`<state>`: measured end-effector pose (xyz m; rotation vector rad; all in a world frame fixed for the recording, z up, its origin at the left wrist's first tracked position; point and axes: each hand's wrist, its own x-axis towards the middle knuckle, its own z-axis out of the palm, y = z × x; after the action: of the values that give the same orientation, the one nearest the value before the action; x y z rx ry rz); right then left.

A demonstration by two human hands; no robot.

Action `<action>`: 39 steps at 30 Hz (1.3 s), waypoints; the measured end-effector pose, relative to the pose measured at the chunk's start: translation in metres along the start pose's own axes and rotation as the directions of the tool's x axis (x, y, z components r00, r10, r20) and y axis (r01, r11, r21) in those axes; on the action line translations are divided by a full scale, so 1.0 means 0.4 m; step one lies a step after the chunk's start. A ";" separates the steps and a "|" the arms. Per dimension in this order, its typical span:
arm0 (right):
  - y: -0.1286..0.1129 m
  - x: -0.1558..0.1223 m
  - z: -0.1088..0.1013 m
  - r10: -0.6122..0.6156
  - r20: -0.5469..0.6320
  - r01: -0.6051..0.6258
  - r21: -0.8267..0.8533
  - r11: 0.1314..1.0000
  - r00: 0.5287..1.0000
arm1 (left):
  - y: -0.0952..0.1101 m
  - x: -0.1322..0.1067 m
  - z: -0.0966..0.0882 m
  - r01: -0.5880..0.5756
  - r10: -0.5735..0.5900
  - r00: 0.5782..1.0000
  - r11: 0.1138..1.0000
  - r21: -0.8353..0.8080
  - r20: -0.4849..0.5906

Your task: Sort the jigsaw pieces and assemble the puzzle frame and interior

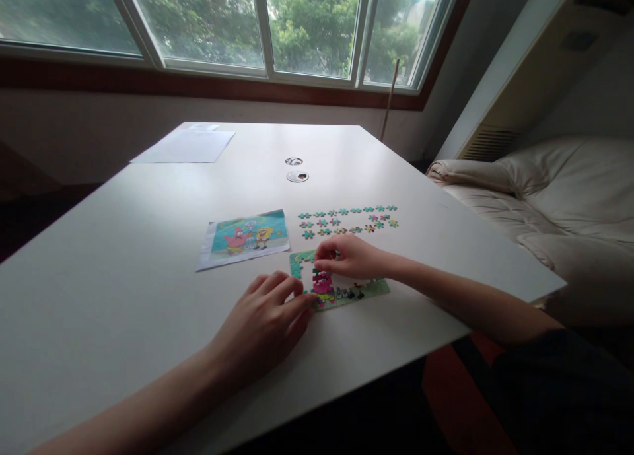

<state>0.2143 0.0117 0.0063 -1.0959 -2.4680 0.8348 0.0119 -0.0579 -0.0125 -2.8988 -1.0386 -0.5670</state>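
A partly filled jigsaw puzzle point(324, 288) lies on the table, its green border around a pink figure and white gaps. My left hand point(270, 310) is curled at its lower left corner, fingertips holding the edge. Over the upper middle of the puzzle, my right hand point(349, 257) has thumb and fingers pinched together; whatever is between them is hidden. Loose puzzle pieces point(356, 210) lie in rows just beyond the right hand. A printed cartoon picture point(247, 236) on paper lies to the left of those rows.
The white table point(148, 244) stretches toward the window. A sheet of white paper point(183, 146) lies at the far left. Two round metallic fittings point(298, 176) sit mid-table. A cream leather sofa point(559, 191) stands on the right, and a thin stick point(389, 102) leans near the window.
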 end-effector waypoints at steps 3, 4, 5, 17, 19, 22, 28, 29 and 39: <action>0.003 0.004 0.006 -0.040 0.000 0.040 -0.071 0.997 0.999 | 0.001 -0.001 -0.002 0.008 -0.008 1.000 1.000 -0.018 0.005; 0.005 0.006 0.009 -0.059 -0.009 0.057 -0.101 0.993 0.998 | 0.002 0.000 -0.002 0.010 -0.010 1.000 1.000 -0.025 0.005; 0.007 0.007 0.012 -0.078 -0.021 0.075 -0.128 0.989 0.997 | 0.003 0.001 -0.003 0.011 -0.011 1.000 1.000 -0.030 0.007; 0.026 0.006 0.034 -0.212 -0.109 0.186 -0.215 0.959 0.971 | 0.005 0.003 0.001 0.023 -0.022 0.999 0.999 -0.029 0.041; 0.026 0.003 0.026 -0.203 -0.126 0.173 -0.213 0.962 0.971 | 0.004 0.002 0.002 0.016 -0.015 0.999 0.999 -0.027 0.037; 0.031 -0.008 -0.006 -0.180 -0.170 0.139 -0.228 0.964 0.969 | 0.005 0.000 0.002 -0.024 0.025 0.999 0.999 -0.032 0.029; 0.098 -0.036 -0.116 -0.011 -0.158 -0.038 -0.303 0.952 0.987 | 0.014 -0.005 0.002 -0.101 0.103 0.991 0.994 -0.038 0.085; 0.115 -0.040 -0.135 0.019 -0.163 -0.071 -0.321 0.944 0.986 | 0.014 -0.005 0.002 -0.099 0.103 0.990 0.994 -0.041 0.099; 0.247 -0.058 -0.211 0.185 -0.251 -0.265 -0.340 0.902 0.950 | 0.014 -0.005 0.007 -0.068 0.081 0.980 0.995 -0.077 0.182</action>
<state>0.3274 0.0794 0.0095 -1.5383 -2.3990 0.2832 0.0149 -0.0631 -0.0151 -3.0860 -0.9391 -0.3435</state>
